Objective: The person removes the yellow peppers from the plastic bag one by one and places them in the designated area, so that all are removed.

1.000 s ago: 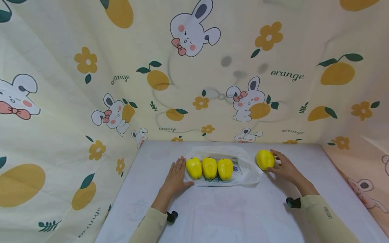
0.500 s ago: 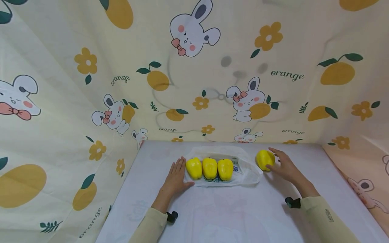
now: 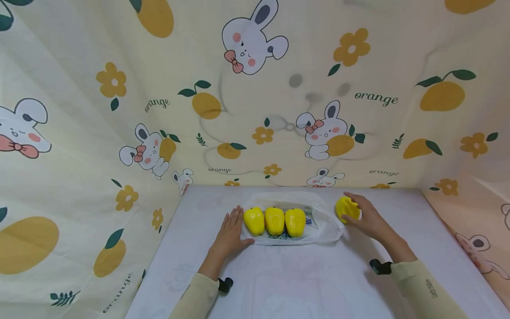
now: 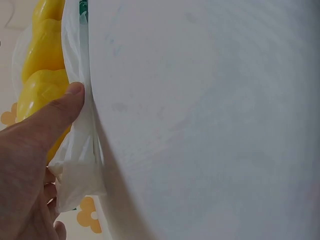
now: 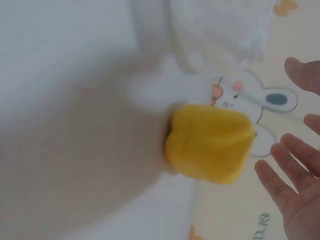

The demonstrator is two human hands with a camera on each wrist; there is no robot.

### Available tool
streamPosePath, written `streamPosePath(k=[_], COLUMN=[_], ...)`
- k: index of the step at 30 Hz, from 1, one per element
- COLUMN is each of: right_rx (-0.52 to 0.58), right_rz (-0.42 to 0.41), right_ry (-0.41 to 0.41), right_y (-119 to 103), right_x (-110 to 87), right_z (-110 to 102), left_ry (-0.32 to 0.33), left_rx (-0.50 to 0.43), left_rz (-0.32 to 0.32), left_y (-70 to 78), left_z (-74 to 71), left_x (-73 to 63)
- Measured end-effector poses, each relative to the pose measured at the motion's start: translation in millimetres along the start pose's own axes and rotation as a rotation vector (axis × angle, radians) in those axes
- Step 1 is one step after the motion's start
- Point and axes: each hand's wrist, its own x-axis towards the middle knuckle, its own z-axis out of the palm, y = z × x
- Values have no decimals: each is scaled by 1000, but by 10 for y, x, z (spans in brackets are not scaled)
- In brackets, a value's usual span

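Note:
Three yellow bell peppers stand in a row, the left one [image 3: 254, 220], the middle one [image 3: 275, 220] and the right one [image 3: 295, 222], on or in a thin white plastic bag [image 3: 326, 232]. My left hand [image 3: 228, 235] lies beside the bag's left end, fingers straight. Its thumb [image 4: 60, 107] touches the bag's front edge in the left wrist view. A fourth yellow bell pepper [image 3: 341, 209] stands on the table just right of the bag. Over it hovers my right hand [image 3: 368, 219], fingers spread. In the right wrist view that hand [image 5: 300, 190] is apart from the pepper [image 5: 210, 142].
Beneath everything is a white-covered table [image 3: 291, 279]. A cloth backdrop [image 3: 279, 102] with printed rabbits, oranges and flowers rises behind the table and along both sides. Small black devices sit on both wrists, one on the left [image 3: 226, 285] and one on the right [image 3: 380, 266].
My right hand has let go of the separate pepper, then shifted left over it with fingers spread. That pepper stays in place. The left hand and the bagged peppers have not moved.

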Motion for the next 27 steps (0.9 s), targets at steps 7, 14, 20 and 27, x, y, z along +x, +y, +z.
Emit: streamPosePath(k=[7, 14, 20, 27], right_rx=[24, 24, 46, 29], right_rz=[-47, -79, -124, -193], right_ry=[-17, -43, -34, -30], right_y=[-218, -359, -461, -520], right_x=[-58, -72, -105, -140], right_z=[49, 165, 288, 437], left_ry=[-18, -5, -13, -7], left_rx=[17, 10, 16, 12], left_rz=[-12, -11, -14, -9], left_y=[-8, -15, -13, -13], left_z=[10, 36, 31, 31], left_x=[29, 47, 44, 28])
